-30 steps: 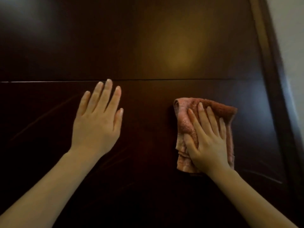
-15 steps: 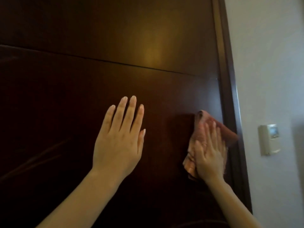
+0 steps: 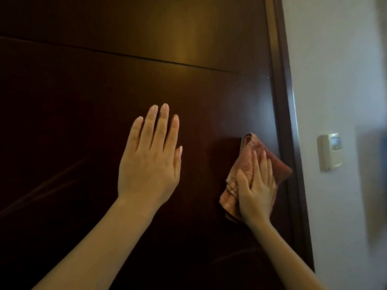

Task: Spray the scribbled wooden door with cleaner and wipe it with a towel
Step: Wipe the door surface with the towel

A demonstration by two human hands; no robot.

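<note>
Pink towel [image 3: 246,162], pressed under your flat right hand [image 3: 257,191], has reached the door frame [image 3: 280,101]; left hand [image 3: 149,166] rests open-palmed; that sweep looks finished.

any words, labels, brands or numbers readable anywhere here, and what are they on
No text can be read in this view.
Wall panel: its small screen is too blurred to read.
Door: no words, labels or numbers show.
Towel: no tag or print shows.
</note>
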